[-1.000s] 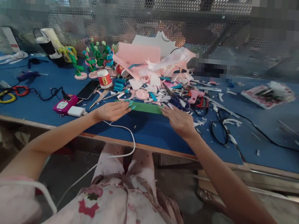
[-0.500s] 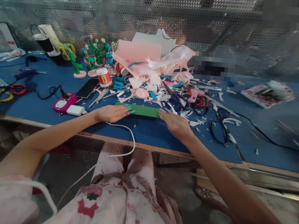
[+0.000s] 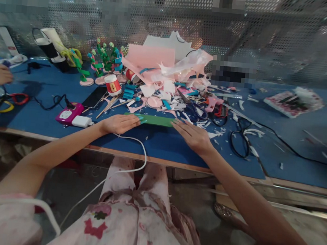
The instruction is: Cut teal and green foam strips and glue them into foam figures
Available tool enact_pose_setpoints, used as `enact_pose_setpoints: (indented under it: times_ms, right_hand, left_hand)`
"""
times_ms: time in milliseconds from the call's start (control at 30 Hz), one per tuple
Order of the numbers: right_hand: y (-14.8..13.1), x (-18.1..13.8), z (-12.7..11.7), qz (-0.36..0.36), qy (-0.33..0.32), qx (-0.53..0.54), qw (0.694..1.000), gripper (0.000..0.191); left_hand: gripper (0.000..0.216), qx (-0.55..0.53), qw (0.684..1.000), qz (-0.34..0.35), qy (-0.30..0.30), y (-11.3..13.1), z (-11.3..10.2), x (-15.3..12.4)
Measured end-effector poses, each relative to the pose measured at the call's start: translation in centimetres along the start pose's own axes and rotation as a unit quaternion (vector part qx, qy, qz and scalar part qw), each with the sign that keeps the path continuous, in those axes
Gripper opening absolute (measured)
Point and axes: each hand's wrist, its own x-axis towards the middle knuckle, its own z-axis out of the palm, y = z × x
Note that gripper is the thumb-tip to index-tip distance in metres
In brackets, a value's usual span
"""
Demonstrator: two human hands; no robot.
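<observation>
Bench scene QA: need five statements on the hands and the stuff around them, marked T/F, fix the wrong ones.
1. The left hand and right hand both touch a flat green rectangular strip. True.
2. The strip stands on end, pointing up. False: it runs sideways between the two hands.
3. A red-and-white cup stands to the left of a flat round pink disc. True.
4. A magenta rounded plastic box sits to the left of the left hand. True.
5. The disc lies between the strip and the bench's front edge. False: it lies beyond the strip, farther from the person.
</observation>
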Motion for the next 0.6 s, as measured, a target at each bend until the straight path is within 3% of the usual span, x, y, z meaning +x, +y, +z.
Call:
enact_pose_setpoints:
  times_ms: [333, 500, 600]
  right_hand:
    - [0.1, 0.0, 0.1, 0.008, -0.007, 0.03, 0.999, 0.037]
    - [0.2, -0.3, 0.7, 0.006, -0.02, 0.062, 0.998, 0.038]
    - [0.1, -0.4, 0.9, -0.005, -0.048, 0.07, 0.996, 0.039]
  left_hand:
    - [0.014, 0.063, 0.996, 0.049, 0.045, 0.0, -0.7, 1.1]
    - [0.02, 0.045, 0.996, 0.075, -0.013, 0.1, -0.5, 0.5]
    - [0.027, -0.006, 0.994, 0.059, -0.095, 0.1, 0.0, -0.2]
